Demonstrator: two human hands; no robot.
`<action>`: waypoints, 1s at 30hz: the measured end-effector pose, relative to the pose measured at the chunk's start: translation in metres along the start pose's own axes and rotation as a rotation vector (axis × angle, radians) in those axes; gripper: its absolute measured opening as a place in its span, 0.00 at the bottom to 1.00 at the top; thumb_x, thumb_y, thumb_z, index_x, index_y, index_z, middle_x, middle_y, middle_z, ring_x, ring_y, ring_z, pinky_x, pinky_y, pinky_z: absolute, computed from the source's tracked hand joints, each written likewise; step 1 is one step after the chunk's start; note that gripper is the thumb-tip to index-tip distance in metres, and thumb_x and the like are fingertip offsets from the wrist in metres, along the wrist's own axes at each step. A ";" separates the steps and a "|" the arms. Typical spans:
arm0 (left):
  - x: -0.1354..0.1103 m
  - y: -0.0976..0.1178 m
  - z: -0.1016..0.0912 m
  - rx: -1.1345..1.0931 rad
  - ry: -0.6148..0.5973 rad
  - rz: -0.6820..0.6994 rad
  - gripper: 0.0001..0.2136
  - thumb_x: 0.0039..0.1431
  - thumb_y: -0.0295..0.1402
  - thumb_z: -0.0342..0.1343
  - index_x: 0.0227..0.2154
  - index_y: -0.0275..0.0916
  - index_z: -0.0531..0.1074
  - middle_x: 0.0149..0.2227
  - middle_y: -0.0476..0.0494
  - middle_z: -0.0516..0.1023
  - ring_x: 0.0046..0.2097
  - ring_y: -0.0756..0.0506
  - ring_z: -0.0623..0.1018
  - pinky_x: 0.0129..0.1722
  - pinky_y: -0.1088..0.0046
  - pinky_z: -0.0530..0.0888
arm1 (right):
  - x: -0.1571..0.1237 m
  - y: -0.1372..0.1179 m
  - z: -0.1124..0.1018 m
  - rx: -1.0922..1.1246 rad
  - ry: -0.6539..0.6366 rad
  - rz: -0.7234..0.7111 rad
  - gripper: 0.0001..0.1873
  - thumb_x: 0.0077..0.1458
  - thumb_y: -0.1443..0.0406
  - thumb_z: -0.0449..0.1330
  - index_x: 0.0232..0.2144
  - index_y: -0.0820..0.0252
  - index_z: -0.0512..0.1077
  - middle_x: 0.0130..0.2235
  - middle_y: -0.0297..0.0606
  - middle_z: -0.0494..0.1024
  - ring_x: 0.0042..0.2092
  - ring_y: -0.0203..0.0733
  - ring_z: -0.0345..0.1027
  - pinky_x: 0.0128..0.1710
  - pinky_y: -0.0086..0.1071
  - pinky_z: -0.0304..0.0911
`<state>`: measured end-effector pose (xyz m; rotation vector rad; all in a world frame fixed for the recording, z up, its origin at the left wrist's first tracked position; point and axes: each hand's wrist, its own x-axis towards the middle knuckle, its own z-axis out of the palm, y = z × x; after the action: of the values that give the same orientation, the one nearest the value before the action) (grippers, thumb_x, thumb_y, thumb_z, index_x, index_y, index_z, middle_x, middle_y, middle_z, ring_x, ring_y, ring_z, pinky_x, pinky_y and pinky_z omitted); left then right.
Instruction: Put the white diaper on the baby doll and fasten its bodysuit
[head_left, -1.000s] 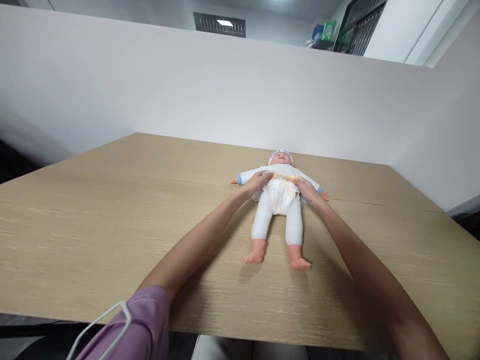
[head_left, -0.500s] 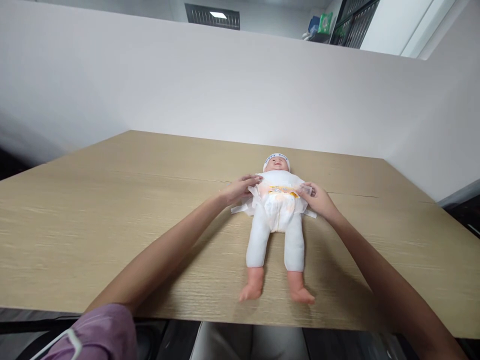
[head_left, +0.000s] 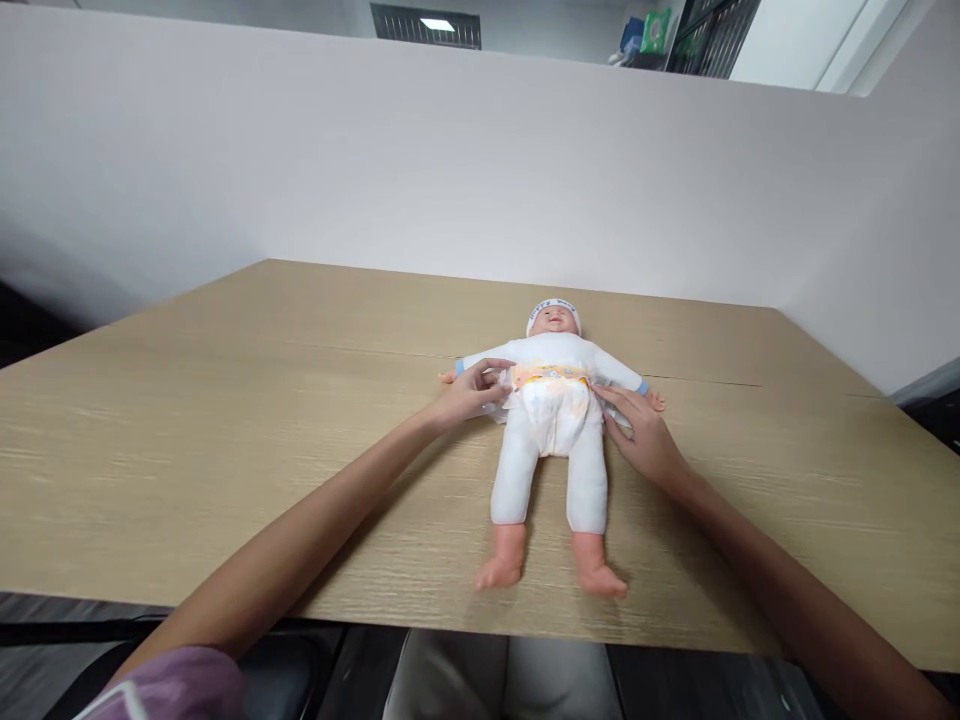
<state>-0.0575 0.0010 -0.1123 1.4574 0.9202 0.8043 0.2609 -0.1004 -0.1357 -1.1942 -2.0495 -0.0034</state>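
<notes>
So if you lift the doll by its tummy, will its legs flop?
The legs of the doll look like soft stuffed cloth, so they would likely dangle, while the feet look like hard plastic and should keep their shape. It lies flat on the table with arms spread, so a push would likely slide it, not roll it.

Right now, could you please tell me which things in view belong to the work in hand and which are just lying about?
In hand: doll, lying face up; diaper on it; left hand at the diaper's side; right hand flat against its other side.
Just there: wooden table; white partition; green packet far behind.
</notes>
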 end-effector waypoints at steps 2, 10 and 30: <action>-0.002 -0.007 -0.004 -0.018 0.019 0.011 0.30 0.50 0.41 0.73 0.55 0.42 0.73 0.34 0.52 0.76 0.35 0.48 0.77 0.36 0.70 0.70 | -0.010 0.015 0.004 0.002 -0.043 0.001 0.27 0.72 0.65 0.51 0.70 0.50 0.67 0.65 0.44 0.77 0.65 0.52 0.71 0.66 0.51 0.67; -0.012 -0.011 0.005 0.042 0.161 0.053 0.23 0.57 0.52 0.67 0.49 0.42 0.74 0.32 0.51 0.74 0.37 0.46 0.74 0.39 0.68 0.70 | -0.020 0.038 0.004 -0.164 0.034 0.213 0.19 0.69 0.55 0.57 0.55 0.59 0.75 0.51 0.50 0.81 0.54 0.59 0.74 0.59 0.54 0.66; 0.032 0.064 0.080 0.780 -0.093 0.507 0.15 0.65 0.49 0.61 0.45 0.45 0.82 0.52 0.39 0.81 0.61 0.31 0.71 0.66 0.52 0.63 | -0.017 0.046 -0.015 0.050 -0.125 0.627 0.30 0.57 0.36 0.55 0.21 0.53 0.64 0.23 0.33 0.67 0.29 0.43 0.61 0.32 0.35 0.55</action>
<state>0.0332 -0.0077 -0.0568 2.4555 0.8377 0.7575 0.3092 -0.0926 -0.1514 -1.7899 -1.6816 0.4283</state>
